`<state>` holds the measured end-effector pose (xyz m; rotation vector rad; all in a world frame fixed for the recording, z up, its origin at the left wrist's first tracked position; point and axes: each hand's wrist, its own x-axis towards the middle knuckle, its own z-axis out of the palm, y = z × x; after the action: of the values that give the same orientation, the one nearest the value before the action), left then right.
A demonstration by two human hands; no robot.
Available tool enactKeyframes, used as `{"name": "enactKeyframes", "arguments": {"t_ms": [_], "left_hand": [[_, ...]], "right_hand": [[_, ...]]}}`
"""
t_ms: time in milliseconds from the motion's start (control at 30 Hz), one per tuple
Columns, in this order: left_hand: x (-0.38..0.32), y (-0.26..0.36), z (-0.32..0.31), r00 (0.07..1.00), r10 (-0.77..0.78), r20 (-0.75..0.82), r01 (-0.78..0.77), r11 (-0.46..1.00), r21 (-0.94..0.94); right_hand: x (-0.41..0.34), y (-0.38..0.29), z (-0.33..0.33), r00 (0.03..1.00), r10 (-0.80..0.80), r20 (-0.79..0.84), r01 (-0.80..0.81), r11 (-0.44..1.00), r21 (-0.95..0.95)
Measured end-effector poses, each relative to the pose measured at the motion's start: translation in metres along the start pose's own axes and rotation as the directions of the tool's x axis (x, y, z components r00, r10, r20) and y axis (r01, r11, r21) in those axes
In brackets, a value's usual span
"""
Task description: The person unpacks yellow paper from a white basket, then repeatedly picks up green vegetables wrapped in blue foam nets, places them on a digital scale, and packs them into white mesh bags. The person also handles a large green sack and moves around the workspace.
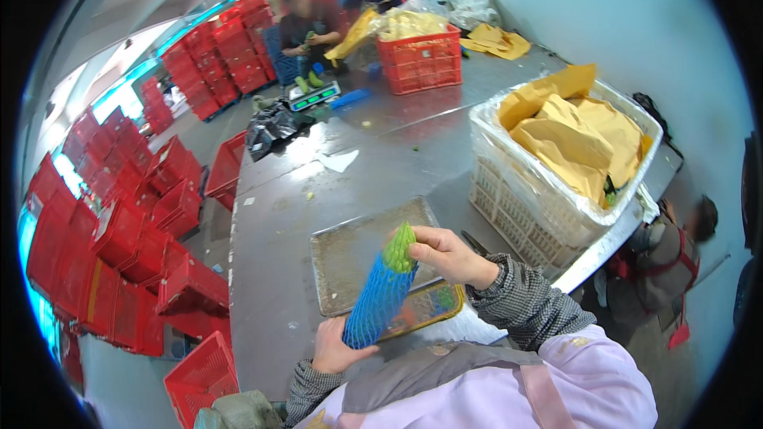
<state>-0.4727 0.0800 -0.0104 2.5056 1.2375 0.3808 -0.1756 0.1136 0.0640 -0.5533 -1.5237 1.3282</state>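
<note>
A bumpy, light green bitter gourd [397,253] pokes its pointed end out of a blue mesh sleeve [380,304] in front of my chest. My right hand [448,255] pinches the gourd near its tip, thumb and fingers on its side. Lower down, my left hand [341,345] grips the other end of the blue sleeve. Whatever fills that lower part is blurred behind the netting. Beneath both hands lies a shallow metal tray [346,250], and a yellow-rimmed tray [450,304] is partly hidden nearer to me.
On the metal table [274,238], a white crate [512,202] lined with plastic holds yellow paper. A knife-like tool [474,242] lies beside it. Farther back are a red crate [420,62], a scale [314,95] with green gourds, and people. Red crates [128,238] stand at left.
</note>
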Motion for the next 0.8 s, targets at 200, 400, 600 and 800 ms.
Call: {"name": "enactKeyframes", "arguments": {"t_ms": [200,400,600,800], "left_hand": [[-0.015,-0.004,0.039,0.975,-0.199,0.101,0.222,0.915,-0.336],[-0.009,0.008,0.043,0.969,-0.243,0.046,0.247,0.944,-0.218],[-0.009,-0.019,0.045,0.929,-0.023,0.368,0.279,0.696,-0.662],[-0.044,-0.053,0.084,0.863,-0.022,0.505,0.496,0.228,-0.837]], "right_hand": [[-0.034,0.015,-0.004,0.993,0.111,-0.034,-0.107,0.989,0.097],[-0.047,0.035,0.006,0.918,0.179,-0.354,-0.187,0.982,0.011],[-0.050,0.041,-0.007,0.919,0.194,-0.342,-0.137,0.973,0.185],[-0.037,0.025,-0.025,0.957,0.168,-0.234,-0.062,0.913,0.403]]}}
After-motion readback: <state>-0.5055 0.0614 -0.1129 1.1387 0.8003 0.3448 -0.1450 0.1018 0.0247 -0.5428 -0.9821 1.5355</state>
